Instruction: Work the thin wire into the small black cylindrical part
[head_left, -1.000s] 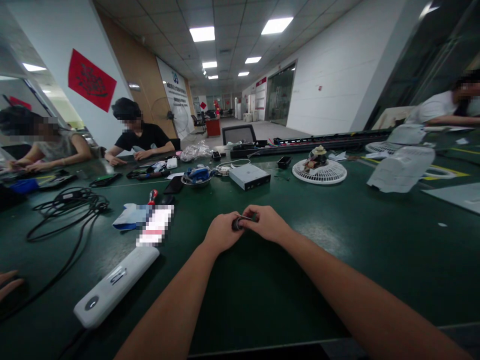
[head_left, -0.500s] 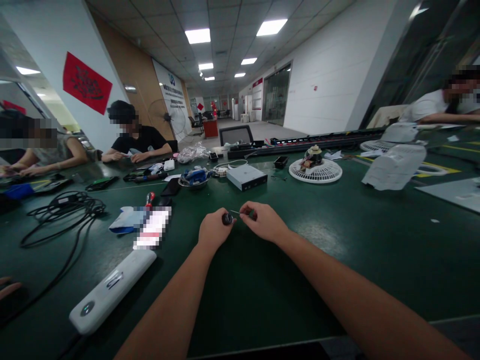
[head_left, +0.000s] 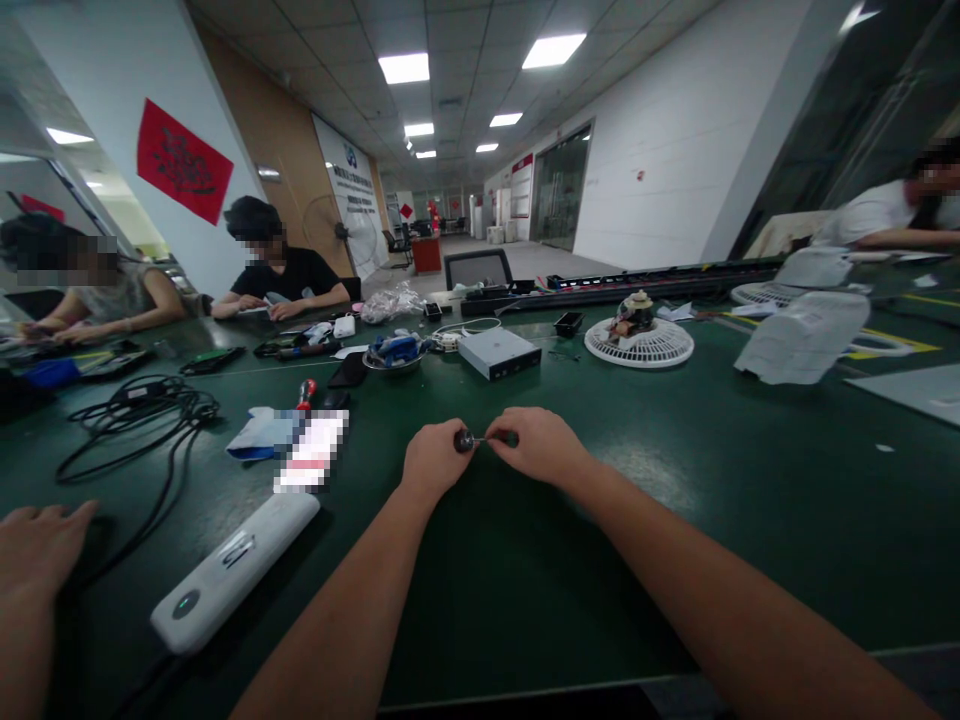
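My left hand [head_left: 435,458] is closed round a small dark cylindrical part [head_left: 464,440], whose end faces right. My right hand [head_left: 536,443] pinches a thin metal rod [head_left: 481,440] between thumb and fingertips. The rod's left end meets the dark part, or lies right in front of it; which one I cannot tell. Both hands are close together over the green table [head_left: 525,600]. Beyond them sits a silver box-shaped drive [head_left: 499,353].
Left are a white power bank [head_left: 236,570], a lit phone [head_left: 313,450], a red-handled tool [head_left: 306,393], coiled black cable [head_left: 142,410] and another person's hand [head_left: 41,545]. Behind: a bowl with blue items [head_left: 395,352], a white fan grille [head_left: 637,343] and a white plastic cover [head_left: 806,337].
The rod and the dark part have come closer together, and the part now faces more to the right. Another person's hand has moved further into view at the left. The camera has shifted slightly.
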